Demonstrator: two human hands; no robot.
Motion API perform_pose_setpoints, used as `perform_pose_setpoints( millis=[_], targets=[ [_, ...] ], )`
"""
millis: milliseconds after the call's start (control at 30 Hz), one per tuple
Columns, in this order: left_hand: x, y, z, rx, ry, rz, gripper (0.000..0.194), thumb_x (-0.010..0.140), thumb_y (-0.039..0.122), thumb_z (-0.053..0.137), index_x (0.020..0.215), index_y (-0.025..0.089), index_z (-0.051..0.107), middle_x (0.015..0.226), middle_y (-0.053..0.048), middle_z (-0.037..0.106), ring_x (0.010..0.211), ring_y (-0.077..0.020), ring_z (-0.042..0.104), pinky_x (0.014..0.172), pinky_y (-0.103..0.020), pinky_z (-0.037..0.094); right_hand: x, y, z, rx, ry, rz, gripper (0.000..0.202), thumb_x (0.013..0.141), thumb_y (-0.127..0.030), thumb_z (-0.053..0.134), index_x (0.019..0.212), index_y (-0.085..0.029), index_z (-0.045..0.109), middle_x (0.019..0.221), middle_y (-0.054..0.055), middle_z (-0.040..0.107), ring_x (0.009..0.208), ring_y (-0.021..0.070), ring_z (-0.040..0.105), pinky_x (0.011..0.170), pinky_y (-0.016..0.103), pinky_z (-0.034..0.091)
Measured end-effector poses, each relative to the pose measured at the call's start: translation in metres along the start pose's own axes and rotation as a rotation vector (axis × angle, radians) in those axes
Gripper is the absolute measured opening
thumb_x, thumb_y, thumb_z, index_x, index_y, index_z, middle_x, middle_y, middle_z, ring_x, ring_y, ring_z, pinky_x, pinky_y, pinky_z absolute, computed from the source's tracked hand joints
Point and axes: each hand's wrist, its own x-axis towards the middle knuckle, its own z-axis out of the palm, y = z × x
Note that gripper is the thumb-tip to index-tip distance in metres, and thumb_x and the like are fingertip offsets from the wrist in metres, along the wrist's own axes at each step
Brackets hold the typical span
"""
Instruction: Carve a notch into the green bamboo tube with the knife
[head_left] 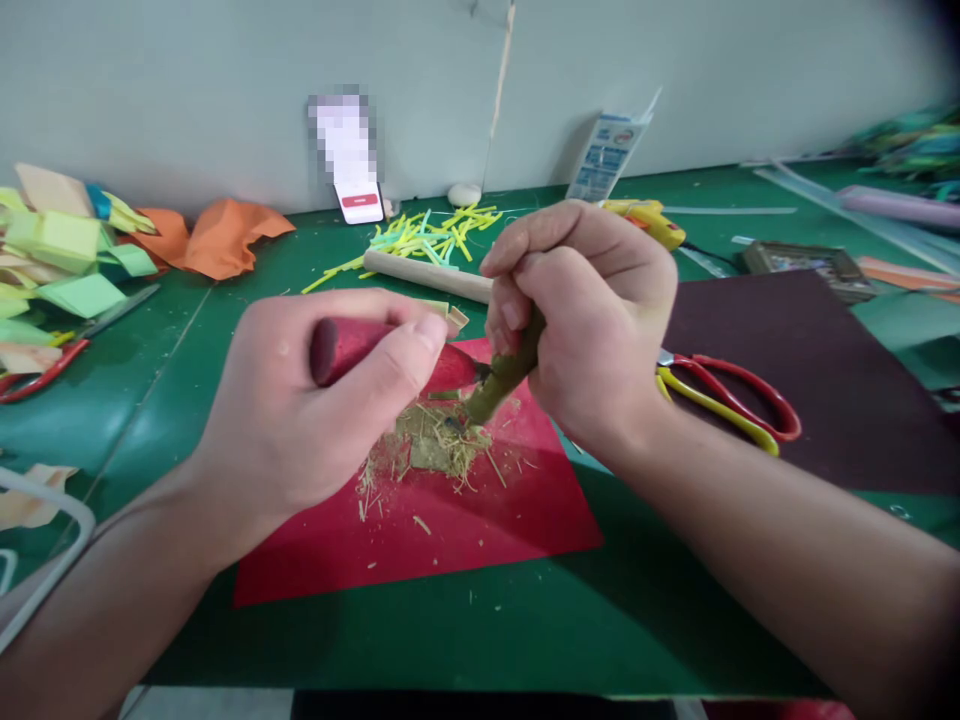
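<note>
Left hand [292,420] curls around a red handle [364,345], thumb along its side — right hand [600,310] clenches a green stick [496,383], its lower end at the handle's dark tip, above shavings [442,450] on red paper [525,520]. Scraping appears under way — the next stroke seems to call for a steady hold.

Soft, moderately bright light falls on the desk [420,645], seemingly from overhead; a pale sheen glazes its left side, while a dark shadow lies beneath the right forearm [750,520], beside the red sheet [510,520]; the left hand [292,410] looks slightly smeared, the fine shavings [442,450] a little soft; the phone [361,206] is mostly broken into coarse mosaic blocks; wide-angle stretch pulls at the sides, and the upper right corner sinks into black.
</note>
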Motion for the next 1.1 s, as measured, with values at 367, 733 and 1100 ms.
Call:
perform_pose_setpoints(
  millis=[367,733,1100],
  targets=[
    [-0.005,0.005,0.013,0.051,0.034,0.102,0.014,0.08,0.02,0.061,0.072,0.021,0.072,0.064,0.004,0.066,0.056,-0.0101,0.058,0.051,-0.022,0.049,-0.001,0.002,0.001,-0.012,-0.004,-0.004,0.02,0.078,-0.008,0.051,0.069,-0.021,0.062,0.069,-0.002,0.062,0.047,0.0084,0.043,0.042,0.023,0.037],
    [-0.012,-0.003,0.017,0.054,0.017,0.231,0.015,0.079,0.015,0.057,0.069,0.023,0.066,0.075,0.002,0.072,0.065,-0.0155,0.065,0.054,-0.028,0.052,-0.003,-0.003,0.007,-0.075,0.073,0.027,0.019,0.078,-0.008,0.055,0.064,-0.021,0.059,0.06,-0.001,0.057,0.047,0.0112,0.043,0.044,0.027,0.037],
    [-0.009,-0.014,0.023,0.107,-0.039,0.314,0.012,0.075,0.013,0.056,0.071,0.022,0.063,0.071,0.001,0.071,0.06,-0.0147,0.065,0.055,-0.027,0.051,-0.001,0.003,0.006,0.038,-0.035,0.033,0.02,0.084,-0.011,0.056,0.067,-0.022,0.053,0.05,-0.005,0.041,0.042,0.0087,0.035,0.045,0.026,0.036]
  ],
)
